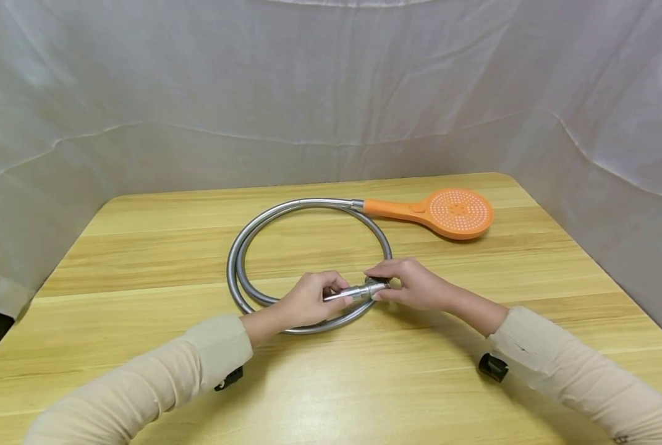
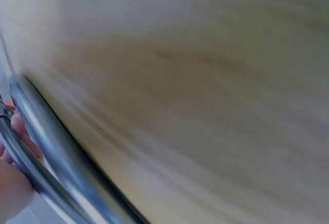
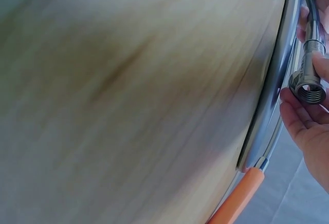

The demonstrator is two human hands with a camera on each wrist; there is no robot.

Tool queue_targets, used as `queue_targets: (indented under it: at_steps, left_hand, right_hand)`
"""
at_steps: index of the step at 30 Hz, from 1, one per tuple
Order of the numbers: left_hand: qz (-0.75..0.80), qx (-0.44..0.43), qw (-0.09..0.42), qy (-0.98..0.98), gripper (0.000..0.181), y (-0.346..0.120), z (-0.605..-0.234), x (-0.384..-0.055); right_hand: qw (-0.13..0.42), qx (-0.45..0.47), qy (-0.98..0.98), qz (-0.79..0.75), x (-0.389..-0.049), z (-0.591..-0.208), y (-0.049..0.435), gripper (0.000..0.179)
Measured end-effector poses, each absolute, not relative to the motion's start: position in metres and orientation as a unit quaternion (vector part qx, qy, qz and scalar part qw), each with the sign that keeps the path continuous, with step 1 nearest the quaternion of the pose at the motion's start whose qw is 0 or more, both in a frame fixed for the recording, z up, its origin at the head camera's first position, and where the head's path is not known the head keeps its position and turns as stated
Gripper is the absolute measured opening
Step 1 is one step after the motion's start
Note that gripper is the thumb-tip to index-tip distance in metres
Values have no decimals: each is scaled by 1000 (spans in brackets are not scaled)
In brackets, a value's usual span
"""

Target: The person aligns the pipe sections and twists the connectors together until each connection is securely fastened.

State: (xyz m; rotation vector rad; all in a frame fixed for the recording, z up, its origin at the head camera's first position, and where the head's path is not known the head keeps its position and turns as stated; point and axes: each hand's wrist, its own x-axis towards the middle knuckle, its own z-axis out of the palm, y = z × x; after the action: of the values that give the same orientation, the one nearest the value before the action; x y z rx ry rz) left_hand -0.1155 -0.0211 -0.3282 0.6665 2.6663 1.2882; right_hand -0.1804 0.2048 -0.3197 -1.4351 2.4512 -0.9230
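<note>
My left hand (image 1: 311,301) pinches the nut end (image 1: 353,293) of a shiny metal shower hose (image 1: 232,266) between thumb and fingers. My right hand (image 1: 416,285) grips a small silver fitting (image 1: 376,287) by its body, in line with that hose end. In the right wrist view, the fitting (image 3: 304,72) meets the ribbed nut and shows an open threaded mouth toward the camera. The hose lies in a loose coil under both hands. Its other end joins the handle of an orange shower head (image 1: 455,213), lying face up behind my right hand.
A wood-grain table (image 1: 331,383) carries everything. Pale grey cloth (image 1: 331,93) hangs around its back and sides. A black wrist strap piece (image 1: 493,367) juts out below the right sleeve. Lengths of hose (image 2: 64,152) run close by the left wrist.
</note>
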Motion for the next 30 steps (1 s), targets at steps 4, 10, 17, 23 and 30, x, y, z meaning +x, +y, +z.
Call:
queue_targets:
  at_steps: [4, 10, 17, 23, 30]
  left_hand:
    - [416, 221, 51, 880, 16, -21, -329, -116]
    - [422, 218, 52, 878, 16, -22, -332, -117]
    - [430, 213, 54, 875, 15, -21, -332, -116]
    - [430, 211, 47, 877, 15, -21, -333, -115]
    - [435, 214, 28, 874, 31, -22, -334, -114]
  right_hand:
    - [77, -478, 819, -307, -180, -319, 205, 40]
    - [73, -477, 820, -308, -181, -320, 205, 40]
    - [64, -481, 819, -306, -181, -321, 205, 39]
    - [66, -475, 822, -306, -180, -322, 204, 40]
    - [68, -470, 823, -311, -179, -321, 204, 40]
